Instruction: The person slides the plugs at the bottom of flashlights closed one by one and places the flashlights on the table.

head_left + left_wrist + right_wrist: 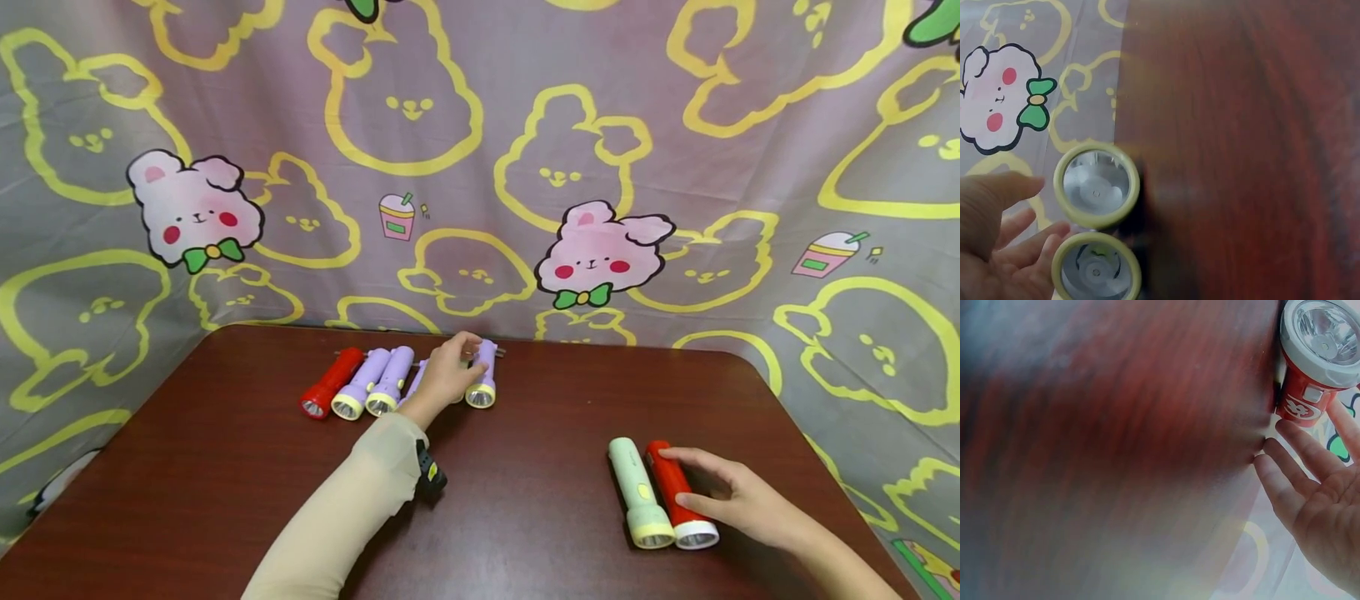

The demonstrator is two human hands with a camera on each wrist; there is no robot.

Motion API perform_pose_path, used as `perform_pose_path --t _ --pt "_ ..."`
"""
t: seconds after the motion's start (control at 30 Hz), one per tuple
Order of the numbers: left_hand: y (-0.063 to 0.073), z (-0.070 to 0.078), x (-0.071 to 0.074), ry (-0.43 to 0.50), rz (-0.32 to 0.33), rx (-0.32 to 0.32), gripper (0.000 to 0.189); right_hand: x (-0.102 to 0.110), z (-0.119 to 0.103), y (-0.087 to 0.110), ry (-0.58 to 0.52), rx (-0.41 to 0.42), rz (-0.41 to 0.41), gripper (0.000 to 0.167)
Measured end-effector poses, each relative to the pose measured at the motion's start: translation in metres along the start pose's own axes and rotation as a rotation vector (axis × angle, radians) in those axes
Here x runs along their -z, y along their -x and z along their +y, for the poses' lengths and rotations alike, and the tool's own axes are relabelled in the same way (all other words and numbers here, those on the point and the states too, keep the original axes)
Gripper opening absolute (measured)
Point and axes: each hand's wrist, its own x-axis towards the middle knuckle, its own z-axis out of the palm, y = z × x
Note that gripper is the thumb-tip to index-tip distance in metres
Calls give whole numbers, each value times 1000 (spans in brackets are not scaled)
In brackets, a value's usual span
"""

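Observation:
My left hand (448, 371) reaches over a row of flashlights at the back of the table. Its fingers are relaxed, with the thumb right at the rightmost purple flashlight (486, 362). Its yellow-rimmed lens (1096, 184) shows in the left wrist view, above a second yellow-rimmed lens (1097, 272) next to the fingers. Part of the row is hidden behind this hand. At the front right, my right hand (753, 504) is spread beside a red flashlight (670, 479), thumb and index fingertips at its body. A pale green flashlight (633, 479) lies along its left side.
Left in the back row lie another red flashlight (333, 382) and two purple flashlights (366, 377) with yellow rims. A thin rod (501, 353) shows behind the row. The dark wooden table (525, 483) ends at a patterned curtain (480, 200).

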Motion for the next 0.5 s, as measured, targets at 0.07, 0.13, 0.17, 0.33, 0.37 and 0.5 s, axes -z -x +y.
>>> perform_pose_path --t 0.07,0.13,0.17,0.33,0.37,0.5 --pt "-2 0 0 -39 -47 -9 42 0 1 0 8 14 4 51" --pt "-5 0 0 -65 -90 -23 45 1 2 -1 6 19 5 51" --pt "-6 0 0 -73 -105 -29 46 1 2 -1 7 21 5 51" --pt "-10 -3 -3 -74 -120 -26 45 0 2 -1 -14 13 -9 50" --pt "-10 -4 -3 -71 -120 -28 44 0 2 -1 -14 11 -9 50" --pt "-12 -5 -2 -74 -145 -21 46 0 2 0 -3 0 -2 50"
